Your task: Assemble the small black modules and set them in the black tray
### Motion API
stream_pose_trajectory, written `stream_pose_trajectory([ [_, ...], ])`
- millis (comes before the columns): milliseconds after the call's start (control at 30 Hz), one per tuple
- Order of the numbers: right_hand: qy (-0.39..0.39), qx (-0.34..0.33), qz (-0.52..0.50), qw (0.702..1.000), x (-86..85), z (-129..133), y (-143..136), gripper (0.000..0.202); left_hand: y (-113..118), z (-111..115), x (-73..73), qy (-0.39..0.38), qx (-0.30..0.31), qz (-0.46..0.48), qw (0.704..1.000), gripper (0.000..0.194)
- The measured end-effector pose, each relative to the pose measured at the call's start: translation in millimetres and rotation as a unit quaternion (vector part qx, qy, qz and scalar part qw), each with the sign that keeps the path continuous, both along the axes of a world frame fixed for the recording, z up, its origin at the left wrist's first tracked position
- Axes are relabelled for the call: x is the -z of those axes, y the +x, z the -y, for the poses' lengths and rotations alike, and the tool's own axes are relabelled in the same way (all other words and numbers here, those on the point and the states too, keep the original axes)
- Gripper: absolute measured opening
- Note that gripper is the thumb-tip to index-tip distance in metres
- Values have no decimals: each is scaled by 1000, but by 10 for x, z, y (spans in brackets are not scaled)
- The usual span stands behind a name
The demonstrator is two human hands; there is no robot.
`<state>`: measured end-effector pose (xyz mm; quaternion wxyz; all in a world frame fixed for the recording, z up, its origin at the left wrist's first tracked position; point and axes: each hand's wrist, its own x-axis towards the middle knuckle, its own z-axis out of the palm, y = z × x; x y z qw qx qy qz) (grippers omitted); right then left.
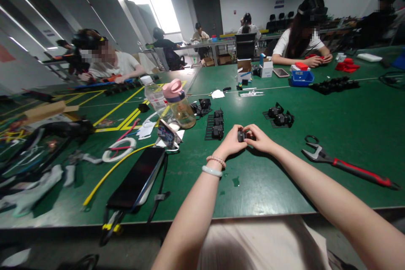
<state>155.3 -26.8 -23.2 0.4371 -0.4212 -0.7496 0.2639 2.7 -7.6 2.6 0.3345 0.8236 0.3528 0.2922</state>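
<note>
Within the two-handed grip [233, 140] sits a black part [241, 136].

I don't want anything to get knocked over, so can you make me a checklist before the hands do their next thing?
1. Left hand on the black part: ok, touching it.
2. Right hand on it too: ok.
3. Part undamaged: cannot tell, mostly hidden.
4. Wrench apart from both hands: ok, lying off to the right.
5. Pink lid on the bottle: ok; tightness, cannot tell.
</note>
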Motion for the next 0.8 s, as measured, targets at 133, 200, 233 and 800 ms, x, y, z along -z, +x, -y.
stream_pose_trajectory([
  [133,-4,3,0,1000,0,-3,-3,32,-3,0,-2,-2,0,-2,1000,46],
  [200,-3,2,0,1000,-1,-3,-4,32,-4,-2,2,-2,3,-2,1000,46],
  [233,-2,1,-1,1000,-2,-2,-4,31,-5,-4,5,0,5,-2,1000,46],
  [800,3,1,0,1000,-10,2,1,31,0,-8,7,-1,1,-2,1000,45],
])
